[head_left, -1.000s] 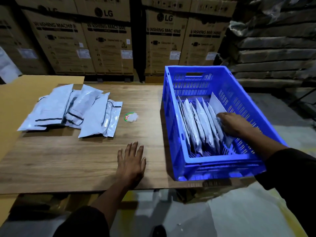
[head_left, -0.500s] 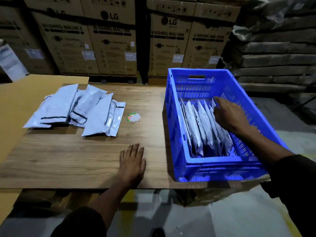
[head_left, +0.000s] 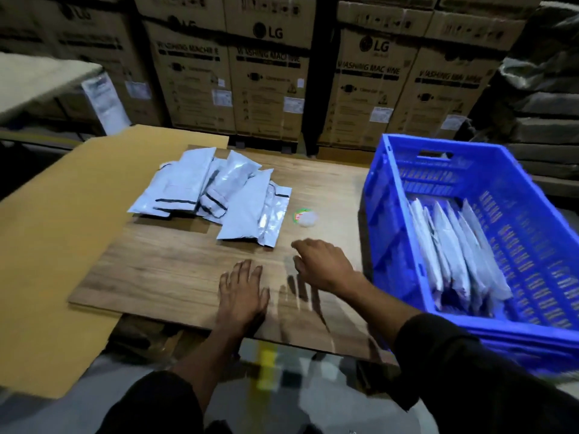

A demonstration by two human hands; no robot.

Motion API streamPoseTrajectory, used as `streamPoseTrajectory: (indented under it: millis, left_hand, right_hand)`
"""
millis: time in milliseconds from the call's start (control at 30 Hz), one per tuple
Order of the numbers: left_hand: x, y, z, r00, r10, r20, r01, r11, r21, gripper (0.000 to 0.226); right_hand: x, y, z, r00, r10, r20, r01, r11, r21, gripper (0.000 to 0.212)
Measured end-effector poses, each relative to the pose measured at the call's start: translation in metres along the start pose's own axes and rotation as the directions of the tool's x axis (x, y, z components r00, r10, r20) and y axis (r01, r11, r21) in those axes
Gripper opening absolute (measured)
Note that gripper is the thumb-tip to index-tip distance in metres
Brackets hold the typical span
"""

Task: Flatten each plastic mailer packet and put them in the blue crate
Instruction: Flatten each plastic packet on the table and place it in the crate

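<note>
Single head view, looking forward and down from above wooden tabletop [head_left: 163, 270], close over near edge; blue crate [head_left: 404, 270] at right, stacked cartons [head_left: 269, 73] facing camera behind

One blue crate [head_left: 407, 195] at right of frame. About six packets [head_left: 451, 249] standing inside it; exact count unclear. Roughly five packets [head_left: 238, 211] piled at upper centre of the table [head_left: 163, 270]. One small round sticker roll [head_left: 305, 218]. Two hands: left [head_left: 242, 294], right [head_left: 326, 264].
</note>
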State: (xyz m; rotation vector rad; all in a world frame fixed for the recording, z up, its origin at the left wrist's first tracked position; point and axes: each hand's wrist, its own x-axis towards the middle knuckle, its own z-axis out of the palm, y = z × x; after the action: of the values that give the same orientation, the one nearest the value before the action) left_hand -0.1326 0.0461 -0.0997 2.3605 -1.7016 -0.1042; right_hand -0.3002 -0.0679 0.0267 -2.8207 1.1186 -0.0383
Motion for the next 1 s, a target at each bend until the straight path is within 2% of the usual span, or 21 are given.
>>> streamPoseTrajectory:
  millis: [133, 333, 467, 567, 667, 833, 1000]
  left_hand:
    - [0.0, -0.072, -0.015, 0.996, -0.05, -0.069, 0.054, 0.997, 0.054, 0.062]
    - [0.029, -0.118, -0.025, 0.996, 0.015, -0.086, -0.012, 0.999, 0.034, 0.06]
    - [0.043, -0.133, -0.02, 0.993, -0.011, -0.115, 0.009, 1.0, -0.022, 0.061]
    - [0.044, -0.132, -0.018, 0.989, -0.007, -0.149, 0.002, 0.999, -0.032, 0.058]
    - [0.043, -0.131, -0.019, 0.987, -0.008, -0.16, -0.001, 0.999, -0.052, 0.058]
    - [0.04, -0.132, -0.017, 0.98, -0.001, -0.2, -0.025, 0.991, -0.13, 0.057]
    - [0.03, -0.129, -0.023, 0.957, 0.105, -0.272, -0.142, 0.982, -0.121, 0.064]
  right_hand:
    - [0.027, -0.018, 0.037, 0.996, -0.081, -0.045, 0.079, 0.996, -0.05, 0.032]
    - [0.1, -0.067, 0.06, 0.99, -0.045, -0.132, 0.03, 0.993, -0.114, 0.059]
    - [0.146, -0.091, 0.071, 0.997, -0.035, -0.071, 0.017, 0.971, -0.238, 0.071]
    - [0.159, -0.092, 0.074, 1.0, -0.014, -0.011, 0.01, 0.952, -0.305, 0.06]
    - [0.154, -0.089, 0.073, 0.998, -0.055, 0.032, 0.062, 0.95, -0.307, 0.05]
    - [0.098, -0.087, 0.08, 0.971, -0.235, -0.039, 0.225, 0.959, -0.174, 0.052]
    - [0.015, -0.07, 0.1, 0.883, -0.451, -0.132, 0.443, 0.892, -0.088, 0.041]
